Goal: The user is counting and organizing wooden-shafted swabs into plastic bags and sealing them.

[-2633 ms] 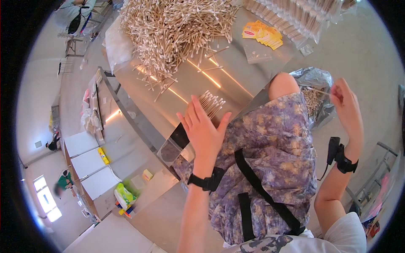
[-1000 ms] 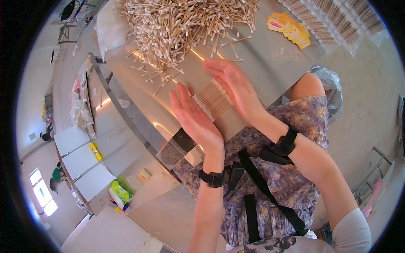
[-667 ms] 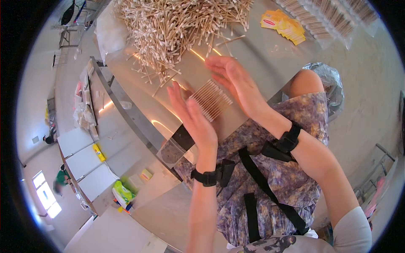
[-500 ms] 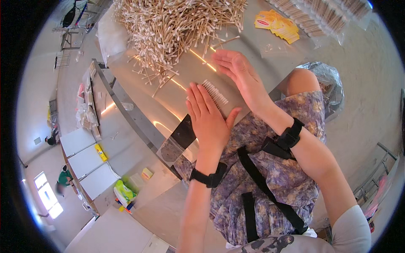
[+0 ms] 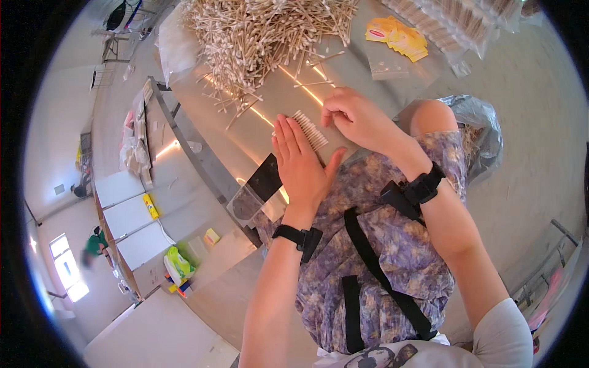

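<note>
Since half a second ago my left hand (image 5: 300,165) has slid a little further up the table, and my right hand (image 5: 356,116) has drawn back from covering the row to its far end. A second ago both palms were cupped around the sticks; now they have parted and the row shows between them.

My left hand lies flat, palm down, fingers straight and close together, thumb spread out to the right. Its fingertips rest on the near part of a neat row of cotton swabs (image 5: 310,127), lined up side by side on the shiny metal table (image 5: 270,104). My right hand is curled, fingers bent in and bunched at the row's far end, touching it; I cannot tell whether they pinch any single swab.

The row sits just in front of my lap, near the table's front edge. I judge that the squaring-up is nearly done: the swabs look even and parallel.

Beyond it, a large loose heap of cotton swabs (image 5: 264,34) spills across the table, a few strays lying between heap and row. Yellow paper labels (image 5: 399,40) and clear plastic packets (image 5: 454,18) lie further right. A crumpled plastic bag (image 5: 481,132) sits beside my right knee. Both wrists wear black straps.
</note>
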A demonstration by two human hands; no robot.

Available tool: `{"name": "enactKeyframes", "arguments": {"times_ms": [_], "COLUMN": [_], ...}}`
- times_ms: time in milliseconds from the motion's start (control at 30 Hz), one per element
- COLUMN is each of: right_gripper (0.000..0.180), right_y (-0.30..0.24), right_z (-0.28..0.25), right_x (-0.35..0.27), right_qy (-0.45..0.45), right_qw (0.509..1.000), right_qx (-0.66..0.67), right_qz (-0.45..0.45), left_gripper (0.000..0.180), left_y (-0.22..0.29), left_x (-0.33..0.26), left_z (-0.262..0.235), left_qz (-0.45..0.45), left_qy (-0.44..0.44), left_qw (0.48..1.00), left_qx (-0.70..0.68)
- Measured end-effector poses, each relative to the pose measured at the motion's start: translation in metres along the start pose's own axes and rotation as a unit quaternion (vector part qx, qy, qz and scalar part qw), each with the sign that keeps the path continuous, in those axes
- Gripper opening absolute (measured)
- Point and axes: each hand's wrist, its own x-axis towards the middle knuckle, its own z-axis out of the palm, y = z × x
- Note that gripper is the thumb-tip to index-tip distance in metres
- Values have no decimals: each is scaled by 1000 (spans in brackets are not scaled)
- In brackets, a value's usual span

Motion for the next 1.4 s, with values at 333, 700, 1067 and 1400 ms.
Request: {"name": "enactKeyframes", "arguments": {"times_ms": [333, 700, 1067, 1400], "right_gripper": [12, 8, 9, 11], "right_y": [6, -2, -1, -1], "right_z": [-2, -9, -7, -7], "right_x": [-2, -5, -4, -5], "right_qy": [-40, -89, -101, -93], "right_qw": [998, 995, 993, 991], "right_qx": [-52, -53, -62, -85], "right_qz": [-6, -7, 18, -36], "left_gripper": [121, 125, 107, 105], "left_y": [-5, 0, 8, 8], "left_x": [-17, -23, -13, -13], "left_z": [3, 3, 5, 6], "left_qz": [-31, -73, -52, -56], "left_qy": [130, 135, 25, 37], "left_qw": [983, 973, 998, 998], "left_qx": [-126, -171, 23, 13]}}
